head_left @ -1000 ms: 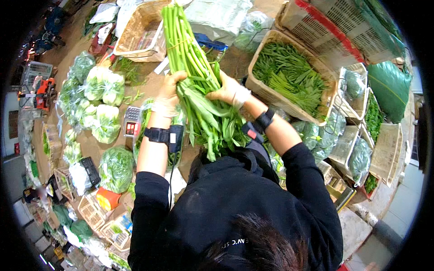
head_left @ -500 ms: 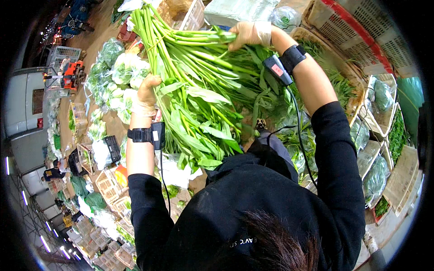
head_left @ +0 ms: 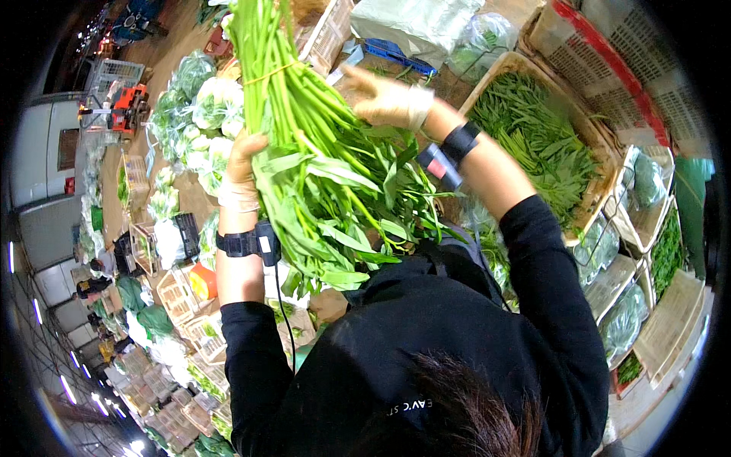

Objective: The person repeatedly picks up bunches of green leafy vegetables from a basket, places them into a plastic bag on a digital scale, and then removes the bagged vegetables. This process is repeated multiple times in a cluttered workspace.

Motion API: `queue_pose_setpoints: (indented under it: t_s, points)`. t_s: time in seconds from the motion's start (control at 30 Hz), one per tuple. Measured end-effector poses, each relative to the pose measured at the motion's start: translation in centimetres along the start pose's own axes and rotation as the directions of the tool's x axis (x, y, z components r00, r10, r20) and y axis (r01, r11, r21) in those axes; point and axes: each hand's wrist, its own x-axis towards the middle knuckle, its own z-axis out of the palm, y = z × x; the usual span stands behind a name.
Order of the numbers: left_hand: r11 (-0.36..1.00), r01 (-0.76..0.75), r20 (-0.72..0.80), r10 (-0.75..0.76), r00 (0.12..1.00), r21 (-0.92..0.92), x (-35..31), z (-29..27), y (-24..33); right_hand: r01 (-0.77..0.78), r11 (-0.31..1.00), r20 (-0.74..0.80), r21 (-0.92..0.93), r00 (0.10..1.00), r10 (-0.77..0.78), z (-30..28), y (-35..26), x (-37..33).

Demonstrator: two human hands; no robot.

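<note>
A large bunch of water spinach (head_left: 304, 145) spreads in front of my chest, pale stems pointing away and long leaves hanging toward me. Around its left side my gloved left hand (head_left: 242, 164) is closed. A thin yellowish tie (head_left: 271, 74) crosses the stems above that hand. My gloved right hand (head_left: 387, 100) is just right of the stems, fingers stretched out and apart, somewhat blurred, holding nothing. Black straps with small boxes sit on both wrists.
To the right stands a crate (head_left: 478, 91) of loose greens, with stacked crates (head_left: 624, 76) behind it. Bagged cabbages (head_left: 213, 103) lie on the left. A blue tray (head_left: 400, 55) and a wrapped white block (head_left: 415, 23) are at the far side.
My right hand has let go of the stems it held and moved toward me and left, opening. Those stems have swung in line with the others. The crate of greens at right shows more fully.
</note>
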Motion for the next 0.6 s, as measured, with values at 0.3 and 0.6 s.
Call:
queue_pose_setpoints:
  t_s: [0.3, 0.6]
  points:
    - [0.221, 0.032, -0.105, 0.329, 0.938, 0.975, -1.1, 1.7, -1.8, -0.133, 0.542, 0.003, 0.830, 0.972, 0.235, 6.4, 3.2, -1.6]
    - [0.958, 0.010, -0.280, 0.074, 0.957, 0.286, -1.6, -6.1, -13.2, -0.082, 0.310, -0.141, 0.947, 0.763, 0.631, 5.3, 8.3, -6.3]
